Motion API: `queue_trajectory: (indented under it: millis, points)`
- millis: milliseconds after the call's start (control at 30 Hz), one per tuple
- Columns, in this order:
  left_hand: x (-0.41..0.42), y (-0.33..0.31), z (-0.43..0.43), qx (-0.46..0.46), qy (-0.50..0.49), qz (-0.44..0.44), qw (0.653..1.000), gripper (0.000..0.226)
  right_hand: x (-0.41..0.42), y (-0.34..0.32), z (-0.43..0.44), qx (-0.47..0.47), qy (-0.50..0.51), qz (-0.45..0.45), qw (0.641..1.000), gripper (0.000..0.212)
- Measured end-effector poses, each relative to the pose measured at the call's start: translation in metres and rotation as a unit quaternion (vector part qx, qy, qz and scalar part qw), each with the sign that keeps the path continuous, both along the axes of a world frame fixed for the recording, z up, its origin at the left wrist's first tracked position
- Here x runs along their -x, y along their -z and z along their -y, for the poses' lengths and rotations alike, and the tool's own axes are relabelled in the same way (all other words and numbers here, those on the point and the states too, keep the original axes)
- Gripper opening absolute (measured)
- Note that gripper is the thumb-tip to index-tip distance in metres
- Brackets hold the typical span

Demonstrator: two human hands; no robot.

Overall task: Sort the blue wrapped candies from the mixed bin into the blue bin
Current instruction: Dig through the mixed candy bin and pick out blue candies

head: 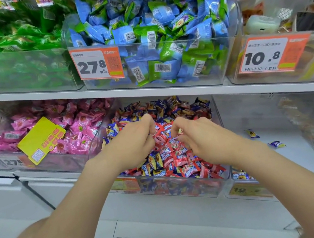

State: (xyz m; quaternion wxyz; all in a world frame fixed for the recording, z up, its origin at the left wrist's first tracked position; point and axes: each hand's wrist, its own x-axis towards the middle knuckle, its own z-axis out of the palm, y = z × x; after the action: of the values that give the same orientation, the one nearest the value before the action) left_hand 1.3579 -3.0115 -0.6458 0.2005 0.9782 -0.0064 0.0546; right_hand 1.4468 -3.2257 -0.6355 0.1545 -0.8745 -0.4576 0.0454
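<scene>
Picking is judged the step in hand. Left hand (135, 141) and right hand (201, 138) are curled into the mixed bin (185, 190); any pinch cannot be told. Blue candies (157, 158) lie inside among red. Next, one is to be pinched and carried to the blue bin (245, 184), just right of it.

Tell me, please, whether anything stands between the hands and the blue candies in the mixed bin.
No lid or barrier covers the mixed bin. Red candies are heaped right under the left hand and right hand, among some blue candies; other blue ones lie uncovered at the back.
</scene>
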Motion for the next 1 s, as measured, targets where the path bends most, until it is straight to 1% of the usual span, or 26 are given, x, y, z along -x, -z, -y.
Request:
queue_trajectory:
  millis: [67, 100, 133, 200, 233, 300, 333, 367, 400, 433, 467, 500, 533, 600, 667, 767, 833, 933, 1000]
  points:
    - [0.001, -0.003, 0.002, -0.005, -0.007, -0.011, 1.000, 0.014, 0.003, 0.000, -0.002, 0.049, -0.003, 0.022, 0.999, 0.033]
    - [0.002, -0.004, 0.002, -0.020, -0.022, -0.015, 0.999, 0.019, 0.005, 0.001, -0.002, 0.064, -0.003, 0.028, 0.998, 0.035]
    - [0.001, -0.004, 0.001, -0.040, -0.042, -0.010, 0.998, 0.023, 0.008, 0.001, -0.003, 0.073, -0.004, 0.033, 0.997, 0.031]
    - [0.001, -0.004, 0.000, -0.063, -0.105, 0.011, 0.992, 0.029, 0.010, 0.002, -0.003, 0.075, -0.021, 0.042, 0.996, 0.013]
    - [0.001, -0.004, 0.000, -0.063, -0.130, 0.021, 0.989, 0.031, 0.011, 0.002, -0.004, 0.086, -0.033, 0.048, 0.995, 0.011]
    - [-0.001, -0.001, -0.004, -0.068, -0.144, 0.022, 0.987, 0.027, 0.011, 0.006, -0.007, 0.127, -0.048, 0.065, 0.989, 0.034]
    - [-0.002, 0.001, -0.007, -0.075, -0.145, 0.008, 0.987, 0.018, 0.010, 0.009, -0.009, 0.138, -0.047, 0.076, 0.986, 0.047]
    - [-0.003, 0.002, -0.010, -0.077, -0.144, -0.006, 0.987, 0.017, 0.008, 0.012, -0.012, 0.142, -0.042, 0.088, 0.985, 0.056]
    - [-0.003, 0.003, -0.012, -0.081, -0.141, -0.014, 0.987, 0.024, 0.006, 0.014, -0.016, 0.148, -0.035, 0.096, 0.984, 0.061]
    - [-0.003, 0.003, -0.013, -0.074, -0.136, -0.021, 0.988, 0.025, 0.003, 0.016, -0.019, 0.154, -0.031, 0.108, 0.982, 0.064]
    - [-0.002, 0.002, -0.013, -0.062, -0.134, -0.023, 0.989, 0.019, 0.002, 0.016, -0.022, 0.162, -0.033, 0.118, 0.979, 0.063]
    - [0.000, 0.001, -0.012, -0.051, -0.133, -0.023, 0.990, 0.013, 0.003, 0.017, -0.024, 0.169, -0.039, 0.129, 0.976, 0.058]
    - [0.002, 0.001, -0.011, -0.046, -0.132, -0.032, 0.990, 0.012, 0.005, 0.016, -0.025, 0.175, -0.043, 0.140, 0.974, 0.050]
    - [0.004, 0.002, -0.012, -0.056, -0.133, -0.054, 0.988, 0.020, 0.007, 0.015, -0.026, 0.167, -0.045, 0.163, 0.971, 0.033]
    - [0.006, 0.001, -0.010, -0.069, -0.134, -0.066, 0.986, 0.031, 0.005, 0.013, -0.025, 0.148, -0.018, 0.169, 0.974, 0.024]
    - [0.006, -0.003, -0.009, -0.070, -0.125, -0.069, 0.987, 0.039, -0.003, 0.012, -0.019, 0.102, 0.032, 0.152, 0.983, 0.022]
    - [0.005, -0.004, -0.012, -0.063, -0.128, -0.052, 0.988, 0.043, -0.006, 0.014, -0.015, 0.071, 0.054, 0.138, 0.986, 0.020]
    - [0.002, -0.002, -0.020, -0.068, -0.154, -0.034, 0.985, 0.045, -0.007, 0.018, -0.013, 0.060, 0.070, 0.119, 0.989, 0.019]
    - [0.002, 0.001, -0.023, -0.073, -0.147, -0.055, 0.985, 0.053, -0.005, 0.020, -0.014, 0.078, 0.073, 0.105, 0.989, 0.035]
